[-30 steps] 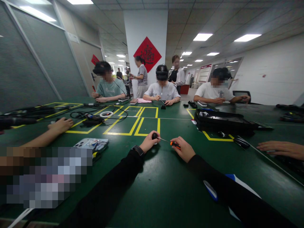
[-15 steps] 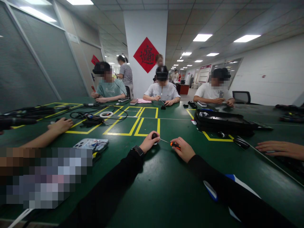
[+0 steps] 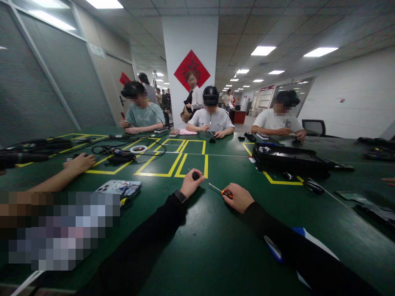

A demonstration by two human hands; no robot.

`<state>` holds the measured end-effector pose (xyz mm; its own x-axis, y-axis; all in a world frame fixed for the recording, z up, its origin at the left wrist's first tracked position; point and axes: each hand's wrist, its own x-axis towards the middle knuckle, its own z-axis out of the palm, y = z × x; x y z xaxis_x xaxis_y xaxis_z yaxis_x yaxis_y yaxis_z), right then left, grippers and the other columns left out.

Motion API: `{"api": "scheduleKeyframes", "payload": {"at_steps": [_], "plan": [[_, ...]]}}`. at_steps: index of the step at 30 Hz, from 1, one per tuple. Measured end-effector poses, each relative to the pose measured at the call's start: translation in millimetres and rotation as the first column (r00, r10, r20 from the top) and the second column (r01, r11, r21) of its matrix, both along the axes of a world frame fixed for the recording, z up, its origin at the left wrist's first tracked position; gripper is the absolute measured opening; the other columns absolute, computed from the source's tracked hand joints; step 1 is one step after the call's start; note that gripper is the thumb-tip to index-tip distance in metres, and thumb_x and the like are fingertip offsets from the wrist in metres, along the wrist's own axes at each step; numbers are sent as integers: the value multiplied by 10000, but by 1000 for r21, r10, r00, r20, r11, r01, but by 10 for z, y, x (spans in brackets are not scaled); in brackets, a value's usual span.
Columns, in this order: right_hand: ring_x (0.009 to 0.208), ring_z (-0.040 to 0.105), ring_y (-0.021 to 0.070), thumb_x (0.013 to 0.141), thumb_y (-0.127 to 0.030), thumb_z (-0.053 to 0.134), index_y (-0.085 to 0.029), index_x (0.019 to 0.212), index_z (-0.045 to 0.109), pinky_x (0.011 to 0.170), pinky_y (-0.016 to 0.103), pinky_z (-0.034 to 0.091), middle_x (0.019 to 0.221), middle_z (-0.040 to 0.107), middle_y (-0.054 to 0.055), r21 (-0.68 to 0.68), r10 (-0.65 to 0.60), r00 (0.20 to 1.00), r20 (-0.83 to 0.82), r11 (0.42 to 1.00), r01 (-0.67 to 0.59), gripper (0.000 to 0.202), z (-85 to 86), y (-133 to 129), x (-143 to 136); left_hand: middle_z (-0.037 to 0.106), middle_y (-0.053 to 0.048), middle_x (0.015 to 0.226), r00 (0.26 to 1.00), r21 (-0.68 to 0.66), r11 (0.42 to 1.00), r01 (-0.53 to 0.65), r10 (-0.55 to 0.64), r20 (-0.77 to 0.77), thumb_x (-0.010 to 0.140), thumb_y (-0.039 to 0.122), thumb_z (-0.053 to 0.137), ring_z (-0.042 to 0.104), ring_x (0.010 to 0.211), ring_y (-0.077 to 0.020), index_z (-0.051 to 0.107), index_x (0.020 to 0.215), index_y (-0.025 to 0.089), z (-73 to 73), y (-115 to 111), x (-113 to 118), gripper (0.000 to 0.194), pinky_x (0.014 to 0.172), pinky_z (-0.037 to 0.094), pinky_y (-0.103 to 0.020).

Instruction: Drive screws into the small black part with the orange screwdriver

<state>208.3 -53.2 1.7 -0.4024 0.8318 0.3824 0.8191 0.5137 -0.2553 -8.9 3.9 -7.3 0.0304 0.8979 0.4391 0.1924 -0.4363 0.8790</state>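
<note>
Between the fingers of my left hand [image 3: 189, 185] is a small dark round piece [image 3: 195, 176]; its exact kind cannot be made out. My right hand [image 3: 239, 198] is wrapped round the orange and black handle of a screwdriver [image 3: 227, 194]. The thin metal shaft points left and away from me, and its tip stands a short way from my left hand, apart from the dark piece. Both hands are low over the green table [image 3: 200, 246].
A phone in a clear case [image 3: 119, 187] lies left, near a neighbour's hand [image 3: 80, 163]. Cables and a white tape roll [image 3: 138, 149] are farther off. At the right sits a long black casing [image 3: 291, 158]. Yellow tape [image 3: 206, 166] marks the tabletop. Several people sit opposite.
The screwdriver tip has drawn back from the dark piece. My left hand has turned and shifted slightly left with it. A neighbour's hand at right has mostly left view.
</note>
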Motion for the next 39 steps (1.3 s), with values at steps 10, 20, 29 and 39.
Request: {"api": "scheduleKeyframes", "payload": {"at_steps": [10, 20, 29, 39], "plan": [[865, 484, 153, 760, -238, 540, -207, 1020, 512, 748, 269, 389, 920, 508, 42, 116, 180, 983, -35, 978, -175, 263, 397, 11, -181, 534, 17, 676, 933, -145, 922, 359, -355, 54, 639, 348, 627, 487, 518, -69, 481, 996, 172, 115, -240, 176, 424, 464, 356, -173], [619, 522, 107, 656, -253, 659, -157, 811, 606, 608, 233, 422, 732, 567, 18, -5, 326, 911, -252, 941, -338, 190, 339, 205, -293, 532, 8, 702, 859, -199, 838, 507, -475, 189, 633, 331, 641, 506, 544, -77, 482, 1007, 175, 118, -269, 197, 435, 508, 397, -195], [526, 504, 86, 654, -243, 616, -134, 677, 633, 517, 194, 391, 611, 577, 9, -79, 217, 919, -329, 964, -256, 113, 298, 187, -313, 536, 7, 683, 840, -225, 811, 541, -506, 194, 619, 349, 651, 497, 519, -68, 503, 988, 158, 123, -290, 204, 440, 495, 395, -190], [589, 483, 98, 782, -250, 495, -157, 779, 619, 555, 215, 399, 713, 537, 24, 91, 180, 870, -459, 984, -156, 155, 197, 31, -348, 538, 11, 545, 872, -259, 833, 488, -450, 194, 685, 437, 557, 480, 438, -70, 535, 840, 123, 133, -282, 250, 351, 436, 375, -189]]}}
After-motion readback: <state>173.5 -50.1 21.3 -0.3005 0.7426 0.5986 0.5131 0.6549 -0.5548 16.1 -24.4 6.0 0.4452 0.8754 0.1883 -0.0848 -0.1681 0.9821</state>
